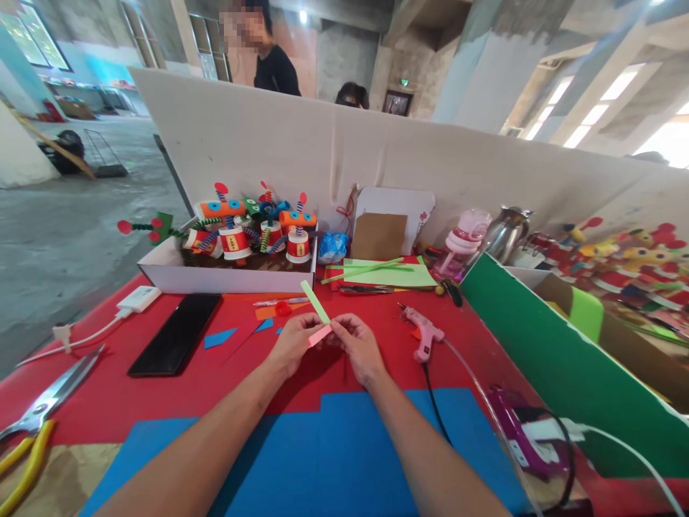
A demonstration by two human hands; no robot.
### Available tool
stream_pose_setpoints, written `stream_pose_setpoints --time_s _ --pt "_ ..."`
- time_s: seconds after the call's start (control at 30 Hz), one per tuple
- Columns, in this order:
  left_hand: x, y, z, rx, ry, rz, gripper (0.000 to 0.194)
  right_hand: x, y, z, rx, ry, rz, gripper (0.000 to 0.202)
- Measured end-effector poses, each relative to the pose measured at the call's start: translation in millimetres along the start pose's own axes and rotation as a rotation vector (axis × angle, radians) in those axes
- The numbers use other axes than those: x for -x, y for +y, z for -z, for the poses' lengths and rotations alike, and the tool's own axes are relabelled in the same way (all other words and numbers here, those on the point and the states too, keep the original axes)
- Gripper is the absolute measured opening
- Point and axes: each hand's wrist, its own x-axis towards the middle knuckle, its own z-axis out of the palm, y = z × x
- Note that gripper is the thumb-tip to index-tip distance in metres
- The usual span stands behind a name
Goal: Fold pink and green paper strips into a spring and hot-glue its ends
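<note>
Left hand [293,343] and right hand [359,348] pinch a green paper strip [315,301] joined to a pink strip [319,335]; joining step under way, the seam apparently needing firm pressing.

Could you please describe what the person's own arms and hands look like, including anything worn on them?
Both forearms are bare up to the picture's lower edge, with no sleeves in view. The left hand and right hand wear no gloves; no watch, bracelet or ring shows.

we can read no words or numbers here; the red mark on the white card [417,208] and the labels on the paper-cup figures [235,243] are too small to make out.
</note>
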Motion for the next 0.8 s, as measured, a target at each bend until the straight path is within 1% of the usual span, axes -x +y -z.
stream_pose_setpoints --time_s 0.1,0.27,0.4,0.47,0.63,0.8 --pt "1.0 0.6 0.5 0.012 -0.010 0.015 0.025 0.7 -0.6 -0.5 0.015 0.017 0.010 0.026" --pt "1.7 2.2 1.4 -0.040 -0.009 0.023 0.030 0.2 1.0 1.8 0.055 0.000 -0.034 0.026" --pt "0.9 1.6 3.1 -0.048 -0.048 0.032 0.034 -1.3 2.4 3.9 0.052 0.027 -0.004 0.027" --pt "0.3 1.1 4.1 -0.048 -0.053 0.032 0.033 -1.4 1.3 4.4 0.032 0.007 -0.001 0.029" --pt "-1.6 0.6 5.0 -0.015 -0.034 0.025 0.028 -0.3 -1.7 4.1 0.014 -0.093 -0.017 0.033" --pt "-1.7 -0.3 3.7 0.032 -0.010 0.037 0.028 -0.5 0.7 2.8 0.095 -0.052 0.031 0.028"
